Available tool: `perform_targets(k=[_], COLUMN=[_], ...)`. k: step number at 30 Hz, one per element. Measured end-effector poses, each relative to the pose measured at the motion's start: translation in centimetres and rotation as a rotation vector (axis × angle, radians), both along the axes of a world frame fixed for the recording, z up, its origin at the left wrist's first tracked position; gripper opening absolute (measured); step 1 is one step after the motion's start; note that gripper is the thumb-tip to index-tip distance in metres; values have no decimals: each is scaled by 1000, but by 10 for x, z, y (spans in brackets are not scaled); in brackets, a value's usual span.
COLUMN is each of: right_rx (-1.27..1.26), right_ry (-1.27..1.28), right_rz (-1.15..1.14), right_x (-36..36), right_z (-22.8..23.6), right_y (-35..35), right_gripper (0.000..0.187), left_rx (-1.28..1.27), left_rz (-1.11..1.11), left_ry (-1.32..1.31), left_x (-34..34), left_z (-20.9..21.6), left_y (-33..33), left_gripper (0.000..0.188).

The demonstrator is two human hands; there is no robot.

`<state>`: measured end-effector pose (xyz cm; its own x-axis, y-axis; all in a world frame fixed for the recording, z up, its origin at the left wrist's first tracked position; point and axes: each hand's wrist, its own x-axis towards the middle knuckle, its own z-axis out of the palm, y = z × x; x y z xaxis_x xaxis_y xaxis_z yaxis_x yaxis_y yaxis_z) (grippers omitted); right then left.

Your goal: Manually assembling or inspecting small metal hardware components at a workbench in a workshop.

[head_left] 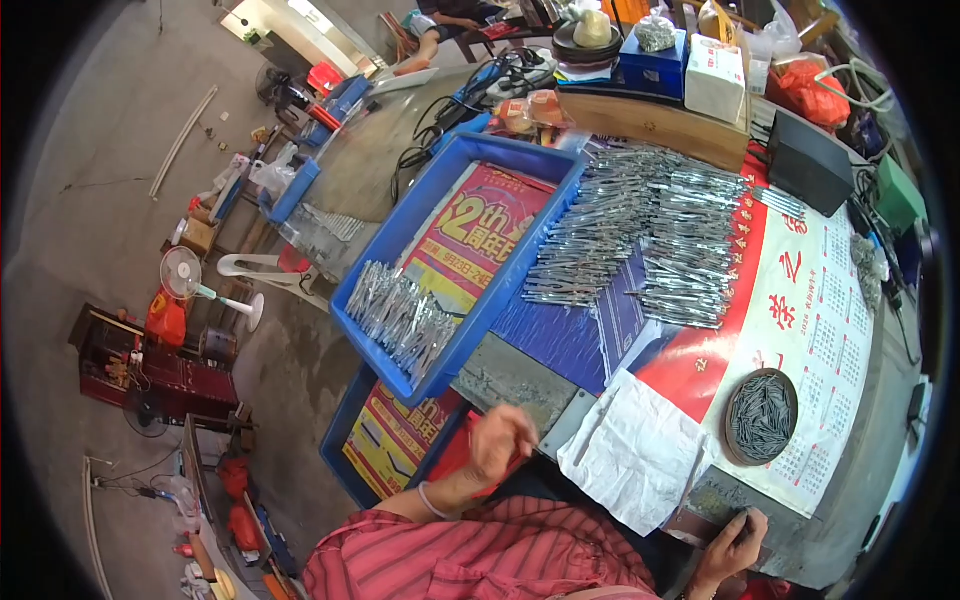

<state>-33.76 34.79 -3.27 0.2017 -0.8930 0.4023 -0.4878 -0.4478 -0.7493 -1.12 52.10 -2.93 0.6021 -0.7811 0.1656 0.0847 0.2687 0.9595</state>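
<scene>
Your right hand [738, 548] is bent at the near right edge of the workbench [510, 375], thumb and fingers drawn together; a dark patch shows by the thumb, but I cannot tell whether you are grasping a piece there. Your left hand [497, 443] hangs just off the near edge with its fingers loosely curled; nothing shows in it, though the inside of the palm is hidden, so I cannot tell that grip either.

Between your hands lies a crumpled white sheet [630, 460]. Just beyond your right hand stands a round bowl [731, 430] of short dark pieces [765, 412], lying jumbled. They look easy to snag on one another, so a light fingertip pinch on a single piece should serve you better than a scoop.

Farther off, past the sheet, slim silvery pieces [690, 245] lie in dense rows. I would keep your sleeves and wrists high over them, as a brush could well push them askew. To the left, the blue tray [500, 285] holds a silvery heap [400, 320] at its near end; reach in from above, clear of its rim. A second tray [345, 425] sits partly beneath it.
</scene>
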Motion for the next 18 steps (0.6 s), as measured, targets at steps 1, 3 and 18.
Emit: perform_targets(k=[1, 3, 18], right_rx=[-16, 8, -50], right_ry=[-3, -14, 60], right_rz=[39, 55, 69], right_x=[0, -3, 4], right_z=[0, -1, 8], right_y=[-1, -3, 3], right_gripper=[5, 4, 6], left_rx=[82, 270, -147], left_rz=[-70, -221, -1326], left_ry=[48, -437, -776], left_x=[-14, -32, -223], left_z=[8, 18, -64], left_y=[4, 7, -53], left_gripper=[19, 3, 16])
